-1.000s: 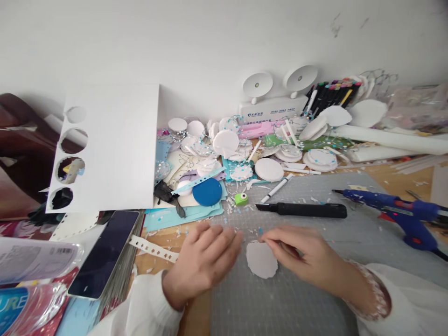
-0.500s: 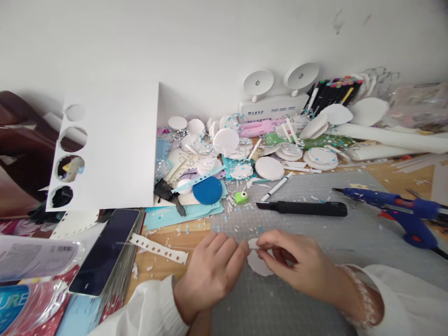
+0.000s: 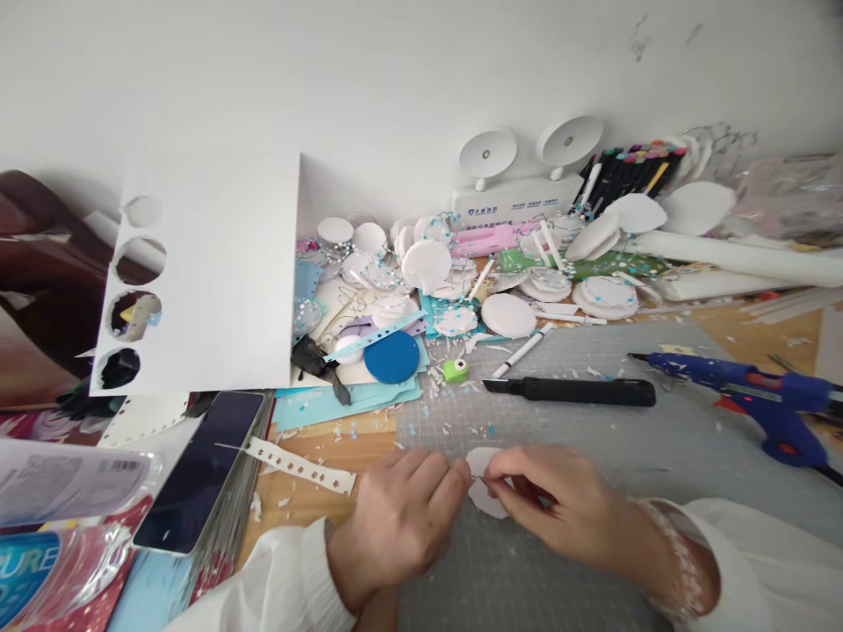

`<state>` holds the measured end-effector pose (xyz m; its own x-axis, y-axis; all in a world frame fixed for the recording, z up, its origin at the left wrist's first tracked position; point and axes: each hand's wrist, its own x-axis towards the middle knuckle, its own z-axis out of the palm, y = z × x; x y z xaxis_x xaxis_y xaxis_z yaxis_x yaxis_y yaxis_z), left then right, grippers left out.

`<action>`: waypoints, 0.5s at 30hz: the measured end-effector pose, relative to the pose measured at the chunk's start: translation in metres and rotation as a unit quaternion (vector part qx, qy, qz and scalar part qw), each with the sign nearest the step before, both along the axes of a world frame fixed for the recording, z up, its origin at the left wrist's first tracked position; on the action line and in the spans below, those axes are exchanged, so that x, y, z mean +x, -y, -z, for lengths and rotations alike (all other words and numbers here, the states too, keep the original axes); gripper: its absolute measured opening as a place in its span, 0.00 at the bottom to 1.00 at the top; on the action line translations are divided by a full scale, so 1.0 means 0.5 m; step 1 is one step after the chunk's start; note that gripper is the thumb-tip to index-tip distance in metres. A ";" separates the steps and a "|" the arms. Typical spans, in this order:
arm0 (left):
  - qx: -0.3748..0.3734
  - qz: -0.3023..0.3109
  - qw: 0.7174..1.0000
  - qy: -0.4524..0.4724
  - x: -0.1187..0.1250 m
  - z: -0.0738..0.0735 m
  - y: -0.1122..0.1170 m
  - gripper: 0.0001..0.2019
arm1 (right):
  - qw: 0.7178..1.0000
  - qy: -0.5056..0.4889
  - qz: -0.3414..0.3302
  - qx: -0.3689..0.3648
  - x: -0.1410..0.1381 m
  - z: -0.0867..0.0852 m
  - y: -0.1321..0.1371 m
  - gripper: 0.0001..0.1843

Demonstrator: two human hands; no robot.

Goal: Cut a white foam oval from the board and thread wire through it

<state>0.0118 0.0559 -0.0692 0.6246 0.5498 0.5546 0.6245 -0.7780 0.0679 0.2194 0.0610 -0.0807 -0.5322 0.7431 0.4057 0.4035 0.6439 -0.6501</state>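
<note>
White disc (image 3: pixel 484 491) between pinching hands (image 3: pixel 474 513)

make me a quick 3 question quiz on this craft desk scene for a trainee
1. True or false: both hands are pinching the same white paper cutout.
2. Which tool lies on the grey cutting mat just beyond the hands? A) black utility knife B) scissors C) ruler
3. Fill in: the blue glue gun lies nearer the ____ hand.

Key:
1. True: the left hand and right hand meet at its edge.
2. A, the black utility knife.
3. right
</note>
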 end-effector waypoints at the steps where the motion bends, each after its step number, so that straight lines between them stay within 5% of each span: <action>1: -0.002 0.000 1.000 0.004 0.000 0.000 0.001 0.15 | 1.000 0.003 -0.003 0.027 0.001 0.001 -0.001 0.09; 6: -0.013 -0.006 1.000 0.027 0.003 0.002 0.007 0.14 | 0.988 0.047 -0.039 0.145 0.006 0.020 0.000 0.13; 9: -0.013 -0.003 0.999 0.034 0.000 0.001 0.001 0.13 | 0.987 0.042 -0.028 0.151 0.003 0.024 0.004 0.11; 12: 0.005 0.028 1.000 0.013 -0.009 -0.003 -0.013 0.14 | 1.000 0.006 -0.013 0.025 -0.002 0.005 0.008 0.08; 15: 0.036 0.069 0.997 -0.012 -0.019 -0.007 -0.026 0.13 | 0.976 -0.039 -0.043 -0.210 -0.001 -0.020 0.003 0.08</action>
<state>0.0024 0.0688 -0.0660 0.7045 0.4175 0.5739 0.5123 -0.8588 -0.0041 0.2188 0.0595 -0.0709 -0.5802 0.8060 0.1167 0.2980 0.3434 -0.8907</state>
